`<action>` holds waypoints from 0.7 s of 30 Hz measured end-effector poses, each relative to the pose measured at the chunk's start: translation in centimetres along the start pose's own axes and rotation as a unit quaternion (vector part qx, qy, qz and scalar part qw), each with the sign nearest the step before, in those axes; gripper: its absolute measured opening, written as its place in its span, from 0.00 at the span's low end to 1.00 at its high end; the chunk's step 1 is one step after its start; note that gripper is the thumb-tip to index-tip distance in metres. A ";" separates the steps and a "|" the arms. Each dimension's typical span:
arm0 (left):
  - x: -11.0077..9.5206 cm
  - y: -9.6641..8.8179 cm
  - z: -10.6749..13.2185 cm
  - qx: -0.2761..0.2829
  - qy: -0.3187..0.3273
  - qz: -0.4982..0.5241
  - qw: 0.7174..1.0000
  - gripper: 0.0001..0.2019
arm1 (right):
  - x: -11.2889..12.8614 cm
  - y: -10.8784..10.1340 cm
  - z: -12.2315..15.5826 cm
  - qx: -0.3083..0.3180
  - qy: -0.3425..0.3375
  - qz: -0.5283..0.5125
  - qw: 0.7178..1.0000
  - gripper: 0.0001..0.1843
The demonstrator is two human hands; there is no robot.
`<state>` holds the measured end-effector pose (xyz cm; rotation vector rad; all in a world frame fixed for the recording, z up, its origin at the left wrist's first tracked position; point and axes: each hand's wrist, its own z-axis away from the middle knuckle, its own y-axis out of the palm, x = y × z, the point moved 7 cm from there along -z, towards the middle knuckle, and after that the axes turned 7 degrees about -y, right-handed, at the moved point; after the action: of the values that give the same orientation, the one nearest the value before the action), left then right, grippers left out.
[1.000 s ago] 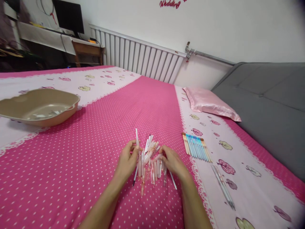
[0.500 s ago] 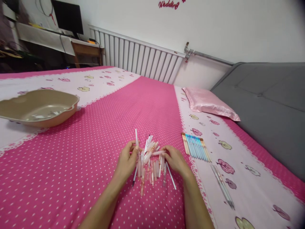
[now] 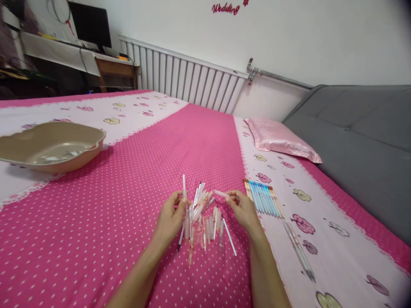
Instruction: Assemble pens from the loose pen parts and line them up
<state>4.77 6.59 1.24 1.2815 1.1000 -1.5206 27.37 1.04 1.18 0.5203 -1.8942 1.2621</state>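
Note:
My left hand (image 3: 171,212) is closed on a thin white pen refill (image 3: 184,184), which stands nearly upright out of the fingers. My right hand (image 3: 243,210) pinches one end of a translucent pink pen barrel (image 3: 220,193), raised over the far right side of a loose pile. That pile of pen parts (image 3: 205,233), made up of pale pink barrels, white refills and clear pieces, lies on the pink bedspread between both hands. To the right, blue and cream pens (image 3: 265,199) lie side by side in a row. Several grey-white pens (image 3: 300,252) lie together nearer to me.
A beige basin (image 3: 80,159) with some small pale pieces inside sits on the bed at the left. At the far right are a pink pillow (image 3: 281,139) and a grey padded headboard (image 3: 359,149). A radiator (image 3: 183,70) runs along the wall behind the bed.
My right hand has lifted the pink pen barrel off the pile and moved slightly right and away from me. My left hand stays put with the white refill.

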 end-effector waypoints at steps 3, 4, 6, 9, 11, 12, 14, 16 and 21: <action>-0.2 0.0 0.0 0.000 0.002 0.007 1.000 0.16 | -0.6 0.0 0.2 -0.018 0.043 0.130 0.990 0.11; -0.2 0.0 0.0 -0.001 0.002 0.008 1.000 0.16 | -0.7 0.3 0.3 -0.009 0.055 0.162 0.985 0.12; -0.1 0.0 0.0 -0.004 -0.001 0.007 1.000 0.16 | -0.9 1.1 0.5 0.027 0.070 0.183 0.980 0.13; 0.0 0.0 -0.1 -0.003 -0.001 0.008 1.000 0.16 | -0.8 1.7 0.8 0.079 0.077 0.172 0.979 0.14; 0.1 0.1 -0.1 -0.002 -0.002 0.010 1.000 0.16 | -0.7 1.5 1.0 0.103 0.085 0.203 0.970 0.15; 0.1 0.0 -0.1 -0.001 -0.003 0.010 1.000 0.17 | -0.8 1.3 1.2 0.120 0.089 0.226 0.963 0.15; 0.1 0.1 0.0 0.001 -0.006 0.010 1.000 0.17 | -1.2 1.4 1.6 0.169 0.104 0.244 0.949 0.15; 0.0 0.1 0.1 0.004 -0.008 0.010 1.000 0.17 | -1.8 1.9 2.2 0.221 0.129 0.198 0.946 0.13; -0.2 0.1 0.1 0.011 -0.010 0.007 1.000 0.16 | -2.1 3.9 2.7 0.222 0.170 -0.010 0.960 0.10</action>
<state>4.90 6.43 1.40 1.2846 1.0615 -1.5361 24.89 0.04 -3.28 0.5080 -1.3219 1.6567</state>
